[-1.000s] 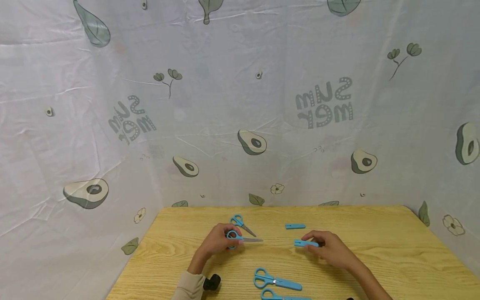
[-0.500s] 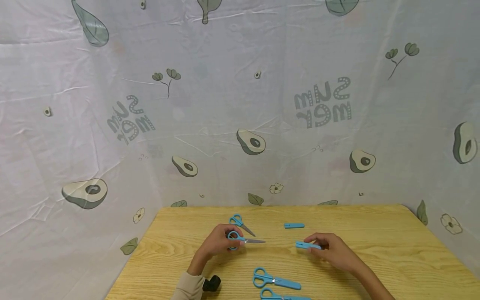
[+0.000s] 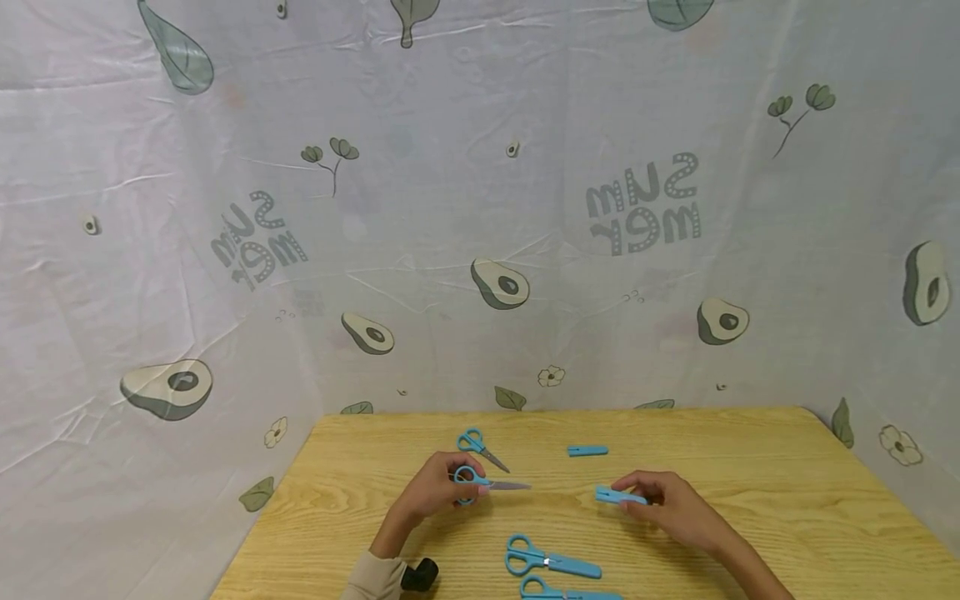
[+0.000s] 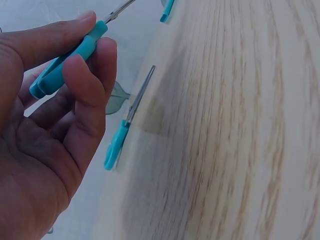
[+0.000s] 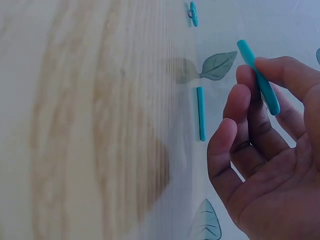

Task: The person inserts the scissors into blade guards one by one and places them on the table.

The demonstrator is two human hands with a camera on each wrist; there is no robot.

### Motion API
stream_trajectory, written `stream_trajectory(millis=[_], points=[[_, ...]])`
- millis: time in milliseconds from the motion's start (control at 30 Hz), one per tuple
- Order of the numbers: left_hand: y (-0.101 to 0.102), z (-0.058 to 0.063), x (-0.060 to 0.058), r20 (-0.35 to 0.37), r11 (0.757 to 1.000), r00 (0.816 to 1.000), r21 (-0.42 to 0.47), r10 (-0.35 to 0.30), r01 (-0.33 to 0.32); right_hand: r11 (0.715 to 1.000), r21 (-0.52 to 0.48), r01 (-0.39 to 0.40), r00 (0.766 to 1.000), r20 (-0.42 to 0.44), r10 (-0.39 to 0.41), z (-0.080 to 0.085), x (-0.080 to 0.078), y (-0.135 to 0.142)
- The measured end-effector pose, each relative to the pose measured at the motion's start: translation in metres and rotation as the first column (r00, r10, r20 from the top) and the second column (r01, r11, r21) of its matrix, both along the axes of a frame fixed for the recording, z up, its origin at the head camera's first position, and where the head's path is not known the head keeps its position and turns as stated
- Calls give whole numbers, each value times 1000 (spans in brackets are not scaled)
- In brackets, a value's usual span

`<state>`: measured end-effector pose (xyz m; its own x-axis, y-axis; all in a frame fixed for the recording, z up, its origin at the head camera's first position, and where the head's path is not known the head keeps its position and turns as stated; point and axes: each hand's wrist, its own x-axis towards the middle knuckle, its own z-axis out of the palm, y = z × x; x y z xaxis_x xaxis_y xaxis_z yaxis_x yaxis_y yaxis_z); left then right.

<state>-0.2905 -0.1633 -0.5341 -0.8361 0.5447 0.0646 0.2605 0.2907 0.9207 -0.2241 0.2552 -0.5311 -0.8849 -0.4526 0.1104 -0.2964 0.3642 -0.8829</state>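
My left hand (image 3: 437, 486) pinches a pair of scissors (image 3: 510, 485) by its blue handles, the bare blades pointing right. In the left wrist view, the thumb and fingertips press on the blue handle (image 4: 65, 67). Across a gap to the right, my right hand (image 3: 670, 502) pinches a blue blade cover (image 3: 619, 496) between thumb and fingers, with its slotted end toward the blades. The right wrist view shows that cover (image 5: 260, 80) held off the table. A second pair of uncovered scissors (image 3: 483, 450) lies behind my left hand. Farther right lies a loose blade cover (image 3: 587, 451).
Two pairs of covered scissors, one whole (image 3: 553, 560) and one cut off by the frame's bottom (image 3: 570, 595), lie on the wooden table (image 3: 720, 442) in front. A printed curtain (image 3: 420, 208) hangs behind. A black device (image 3: 420, 575) sits at my left wrist.
The right hand has moved slightly right and toward me with the cover, widening the gap to the scissors. The left hand and its scissors have hardly shifted. The head view has turned slightly.
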Motion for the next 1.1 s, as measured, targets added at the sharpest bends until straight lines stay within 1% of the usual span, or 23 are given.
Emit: stream_trajectory(millis=[200, 333, 600, 900, 1100], points=[[1, 1, 2, -2, 1000, 1000, 17, -7, 7, 1000, -14, -3, 1000, 22, 4, 1, 4, 1], [0, 0, 4, 15, 1000, 1000, 25, -13, 13, 1000, -14, -3, 999, 36, 3, 1, 5, 1], [-4, -1, 11, 35, 1000, 999, 3, 5, -5, 999, -26, -22, 999, 29, 22, -1, 6, 3], [-12, 2, 17, 69, 1000, 998, 19, 17, -18, 999, -46, -30, 998, 49, 32, -2, 8, 3], [-17, 5, 21, 96, 999, 995, 31, 19, -22, 998, -47, -29, 999, 44, 31, -2, 9, 0]])
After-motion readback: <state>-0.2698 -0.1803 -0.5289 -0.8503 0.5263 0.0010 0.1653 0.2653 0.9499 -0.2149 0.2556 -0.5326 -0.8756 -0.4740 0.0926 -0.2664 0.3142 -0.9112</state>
